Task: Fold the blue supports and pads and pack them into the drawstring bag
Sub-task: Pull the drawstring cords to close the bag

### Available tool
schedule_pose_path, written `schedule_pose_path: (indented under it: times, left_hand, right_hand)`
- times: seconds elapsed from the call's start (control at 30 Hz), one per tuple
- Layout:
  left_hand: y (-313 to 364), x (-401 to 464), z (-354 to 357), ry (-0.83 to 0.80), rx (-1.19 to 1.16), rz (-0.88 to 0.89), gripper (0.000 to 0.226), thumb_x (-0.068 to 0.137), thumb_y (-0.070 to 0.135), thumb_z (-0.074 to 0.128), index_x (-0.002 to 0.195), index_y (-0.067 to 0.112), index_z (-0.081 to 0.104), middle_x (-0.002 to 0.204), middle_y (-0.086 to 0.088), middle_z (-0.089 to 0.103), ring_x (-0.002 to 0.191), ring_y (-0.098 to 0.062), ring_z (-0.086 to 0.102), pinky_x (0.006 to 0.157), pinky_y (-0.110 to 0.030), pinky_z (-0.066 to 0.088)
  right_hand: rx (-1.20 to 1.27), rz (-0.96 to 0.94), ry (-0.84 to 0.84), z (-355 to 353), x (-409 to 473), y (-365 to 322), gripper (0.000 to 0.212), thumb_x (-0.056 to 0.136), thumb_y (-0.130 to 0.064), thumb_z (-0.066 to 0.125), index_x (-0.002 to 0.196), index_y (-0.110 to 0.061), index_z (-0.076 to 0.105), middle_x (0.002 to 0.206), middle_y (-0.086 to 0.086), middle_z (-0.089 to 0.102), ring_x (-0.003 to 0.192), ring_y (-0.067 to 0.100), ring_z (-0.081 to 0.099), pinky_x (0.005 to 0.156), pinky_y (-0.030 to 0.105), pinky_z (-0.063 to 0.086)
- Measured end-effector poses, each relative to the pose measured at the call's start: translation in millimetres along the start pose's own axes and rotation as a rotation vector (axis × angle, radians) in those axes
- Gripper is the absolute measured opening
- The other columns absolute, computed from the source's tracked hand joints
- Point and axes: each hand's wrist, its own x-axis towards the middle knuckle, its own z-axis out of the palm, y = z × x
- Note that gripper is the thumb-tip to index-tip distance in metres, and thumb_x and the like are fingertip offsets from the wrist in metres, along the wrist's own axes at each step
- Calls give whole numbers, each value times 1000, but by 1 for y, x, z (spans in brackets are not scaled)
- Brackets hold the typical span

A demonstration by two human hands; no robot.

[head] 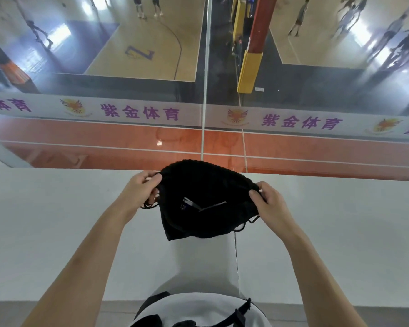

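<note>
Both grips, left hand (pixel 141 185) and right hand (pixel 268 200), clench the drawstring bag (pixel 198 185), contents hidden

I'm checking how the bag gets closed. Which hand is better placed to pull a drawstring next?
Probably the left. The left hand grips the black drawstring bag at its gathered rim, with a cord loop hanging just under it. The right hand also grips the rim, its cords lower down.

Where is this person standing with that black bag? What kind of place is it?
Most likely an indoor sports hall, seen from a raised gallery behind glass. Below lie wooden basketball courts with painted lines, players on them, and a padded pillar. Both hands hold the black drawstring bag.
</note>
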Motion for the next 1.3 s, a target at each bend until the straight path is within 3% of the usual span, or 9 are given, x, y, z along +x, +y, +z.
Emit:
schedule_pose_path:
  times: [0.13, 0.2, 0.33, 0.47, 0.67, 0.77, 0.9, 1.1, 1.3]
  left_hand:
    - [-18, -2, 6, -116, 142, -32, 23, 103, 28, 49, 100, 21, 71, 65, 9, 57, 60, -10, 50, 65, -29, 43]
    - [-26, 0, 4, -34, 128, -32, 26, 103, 29, 47, 95, 17, 69, 71, 14, 60, 68, -12, 51, 68, -30, 41]
    - [-45, 9, -12, 162, 89, -91, 29, 103, 30, 45, 113, 16, 69, 112, 3, 69, 105, -18, 60, 89, -37, 43]
    - [-69, 18, -32, 363, 124, -194, 32, 102, 23, 47, 118, 8, 70, 117, -10, 66, 107, -30, 57, 90, -40, 42]
    - [-80, 17, -35, 66, 158, -266, 30, 98, 2, 37, 109, 5, 65, 80, -13, 56, 63, -21, 45, 60, -32, 41]
    - [-78, 15, -32, -63, 171, -271, 22, 101, 16, 44, 115, 17, 60, 99, -16, 68, 67, -19, 44, 61, -31, 39]
    - [-78, 14, -31, -169, 420, -118, 20, 97, 38, 60, 116, 32, 59, 103, 5, 70, 93, -14, 63, 76, -30, 45]
    - [-82, 31, -36, 215, 565, -124, 31, 105, 28, 46, 105, 10, 70, 91, -8, 67, 85, -27, 59, 71, -36, 40]
    - [-91, 28, -56, 383, 355, -218, 36, 105, 29, 41, 97, 10, 71, 89, -9, 64, 86, -32, 56, 77, -37, 42]
  right_hand:
    - [-81, 29, -97, 7, -2, 6, 22, 104, -38, 51, 91, -24, 61, 61, -2, 56, 55, 12, 43, 58, 32, 35]
    - [-27, 30, -43, 5, -1, 9, 19, 105, -36, 49, 95, -27, 62, 70, -1, 65, 59, 17, 49, 60, 34, 40]
    - [-77, 46, 90, -6, 8, 21, 18, 106, -25, 49, 98, -29, 64, 88, -6, 71, 81, 21, 63, 74, 37, 50]
    - [-104, 56, 159, -18, 15, 33, 22, 106, -21, 50, 91, -22, 66, 84, -4, 68, 71, 15, 54, 62, 23, 41]
    - [-80, 93, -44, -15, 18, 29, 24, 106, -20, 45, 97, -23, 67, 61, -9, 57, 59, 12, 49, 64, 30, 41]
    - [-47, 101, -125, -14, 19, 23, 23, 104, -16, 45, 107, -26, 66, 65, -1, 63, 63, 15, 55, 70, 33, 45]
    - [-158, 42, -206, -19, 20, 18, 9, 98, -34, 61, 103, -34, 69, 69, -8, 59, 63, 11, 48, 62, 27, 39]
    - [-358, 38, -215, -29, 31, 24, 15, 101, -24, 63, 88, -29, 70, 74, -5, 61, 63, 15, 46, 58, 28, 36]
    - [-278, 7, 95, -42, 28, 31, 25, 105, -16, 52, 85, -14, 67, 68, -5, 55, 57, 7, 44, 54, 17, 36]
